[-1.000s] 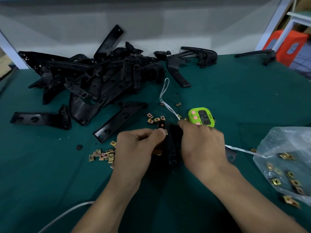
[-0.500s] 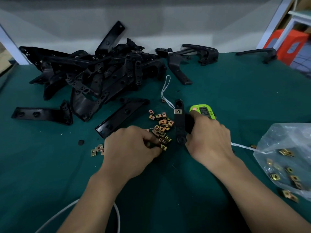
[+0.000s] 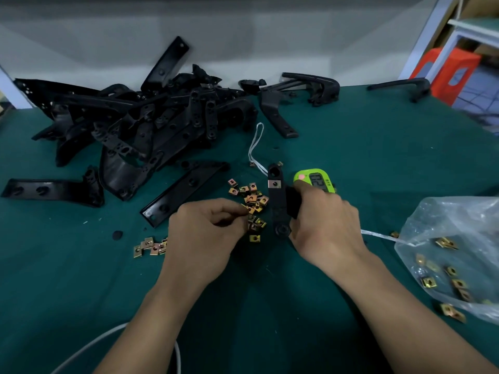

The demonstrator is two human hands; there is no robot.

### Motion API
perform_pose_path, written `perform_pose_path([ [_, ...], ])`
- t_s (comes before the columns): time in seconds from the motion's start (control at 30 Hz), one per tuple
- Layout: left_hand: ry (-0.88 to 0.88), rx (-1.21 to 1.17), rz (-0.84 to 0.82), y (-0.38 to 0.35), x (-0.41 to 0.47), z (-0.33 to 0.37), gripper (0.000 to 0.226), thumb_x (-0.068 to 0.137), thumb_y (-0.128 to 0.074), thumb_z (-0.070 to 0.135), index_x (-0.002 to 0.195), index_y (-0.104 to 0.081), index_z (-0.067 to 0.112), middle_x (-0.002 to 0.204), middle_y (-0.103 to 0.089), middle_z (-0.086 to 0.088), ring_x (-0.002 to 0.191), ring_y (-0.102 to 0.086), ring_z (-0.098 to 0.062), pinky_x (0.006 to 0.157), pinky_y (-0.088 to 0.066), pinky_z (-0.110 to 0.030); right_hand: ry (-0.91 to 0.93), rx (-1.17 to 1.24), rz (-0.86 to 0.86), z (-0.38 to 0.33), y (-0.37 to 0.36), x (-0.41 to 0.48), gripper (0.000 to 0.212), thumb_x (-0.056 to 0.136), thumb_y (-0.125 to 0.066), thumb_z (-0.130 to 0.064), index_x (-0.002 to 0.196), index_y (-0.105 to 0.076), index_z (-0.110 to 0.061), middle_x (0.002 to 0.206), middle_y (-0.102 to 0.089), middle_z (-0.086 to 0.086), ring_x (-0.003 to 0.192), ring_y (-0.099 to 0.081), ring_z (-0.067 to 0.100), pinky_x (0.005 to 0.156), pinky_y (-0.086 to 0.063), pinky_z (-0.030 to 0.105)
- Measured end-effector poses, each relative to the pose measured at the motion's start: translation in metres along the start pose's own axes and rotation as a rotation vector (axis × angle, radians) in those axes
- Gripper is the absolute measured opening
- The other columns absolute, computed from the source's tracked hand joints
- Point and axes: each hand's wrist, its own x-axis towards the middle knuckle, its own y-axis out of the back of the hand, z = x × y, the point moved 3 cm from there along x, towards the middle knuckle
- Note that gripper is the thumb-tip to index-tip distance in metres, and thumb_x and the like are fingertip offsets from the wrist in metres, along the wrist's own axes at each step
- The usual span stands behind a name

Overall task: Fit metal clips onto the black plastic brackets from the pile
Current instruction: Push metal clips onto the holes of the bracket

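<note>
The light over my bench is dim and cool, coming from above. The dark green felt tabletop [image 3: 378,147] looks murky, and the heap of black plastic brackets [image 3: 140,122] at upper left merges into flat black. My left hand [image 3: 205,236] and right hand [image 3: 324,225] throw soft shadows at centre. The crumpled clear plastic bag [image 3: 459,225] at right shows a pale sheen. The wide lens bows the table's far edge, and the upper right corner is smeared.

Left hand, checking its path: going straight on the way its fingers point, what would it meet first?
The heap of metal clips at the fingertips of the left hand; just beyond, probably the held bracket.
</note>
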Motion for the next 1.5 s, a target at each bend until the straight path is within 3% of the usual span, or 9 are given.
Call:
perform_pose_path([
  [0.13,-0.026,-0.006,-0.010,-0.002,0.000,-0.002,0.031,0.090,-0.072,0.013,0.087,-0.078,0.044,0.071,-0.074,0.019,0.066,-0.070,-0.006,0.056,-0.047,-0.011,-0.003,-0.002,-0.010,0.000,0.001,-0.001,0.029,0.075,-0.065,-0.020,0.093,-0.045,-0.031,0.062,-0.043,-0.008,0.056,-0.038,0.026,0.057,-0.027,0.034],
  [0.27,-0.019,-0.212,-0.062,-0.006,0.000,-0.001,0.026,0.095,-0.067,0.011,0.098,-0.082,0.033,0.080,-0.078,0.011,0.073,-0.070,-0.003,0.067,-0.051,-0.013,0.011,-0.002,-0.028,-0.003,0.002,-0.002,0.031,0.073,-0.063,-0.017,0.092,-0.043,-0.031,0.062,-0.044,-0.007,0.052,-0.036,0.022,0.057,-0.029,0.033],
  [0.43,-0.026,-0.394,-0.112,-0.009,-0.002,0.005,0.028,0.102,-0.058,0.014,0.090,-0.080,0.025,0.077,-0.076,-0.003,0.065,-0.069,-0.009,0.053,-0.045,-0.016,0.008,-0.006,-0.041,-0.005,0.003,-0.001,0.033,0.072,-0.063,-0.015,0.088,-0.039,-0.032,0.062,-0.045,-0.006,0.053,-0.037,0.023,0.056,-0.027,0.034],
  [0.63,0.003,-0.518,-0.173,-0.009,-0.002,0.007,0.013,0.090,-0.069,0.009,0.094,-0.079,0.016,0.077,-0.077,-0.006,0.065,-0.069,-0.011,0.055,-0.048,-0.017,0.014,-0.002,-0.031,-0.006,0.003,-0.002,0.034,0.071,-0.064,-0.015,0.089,-0.041,-0.032,0.063,-0.049,-0.005,0.056,-0.041,0.026,0.056,-0.029,0.033],
  [0.83,0.009,-0.474,-0.261,-0.009,-0.002,0.005,0.020,0.087,-0.073,0.001,0.088,-0.082,0.019,0.074,-0.076,-0.010,0.063,-0.067,-0.013,0.056,-0.049,-0.019,0.027,-0.010,-0.045,-0.008,0.006,-0.002,0.041,0.071,-0.066,-0.014,0.090,-0.037,-0.036,0.065,-0.051,-0.005,0.061,-0.043,0.030,0.056,-0.028,0.034],
  [0.97,0.024,-0.467,-0.353,-0.013,-0.004,0.005,0.019,0.089,-0.071,-0.001,0.090,-0.082,0.014,0.075,-0.075,-0.011,0.063,-0.066,-0.014,0.055,-0.047,-0.020,0.053,-0.046,-0.014,-0.009,0.008,-0.002,0.038,0.069,-0.065,-0.013,0.094,-0.044,-0.033,0.063,-0.050,-0.004,0.059,-0.042,0.028,0.055,-0.028,0.033],
  [1.1,0.073,-0.524,-0.318,-0.011,-0.004,0.004,0.025,0.086,-0.072,-0.001,0.105,-0.078,0.014,0.075,-0.075,-0.011,0.060,-0.067,-0.014,0.054,-0.047,-0.018,0.039,-0.044,0.012,-0.006,0.009,-0.002,0.040,0.067,-0.064,-0.012,0.092,-0.042,-0.033,0.062,-0.046,-0.004,0.060,-0.041,0.030,0.055,-0.028,0.034],
  [1.5,0.112,-0.527,-0.308,-0.010,-0.002,0.004,0.026,0.085,-0.072,-0.003,0.103,-0.076,0.016,0.074,-0.075,-0.011,0.059,-0.067,-0.015,0.054,-0.047,-0.017,0.013,-0.013,-0.021,-0.004,0.006,0.000,0.042,0.069,-0.066,-0.014,0.091,-0.040,-0.038,0.063,-0.044,-0.006,0.065,-0.042,0.032,0.057,-0.027,0.035],
])
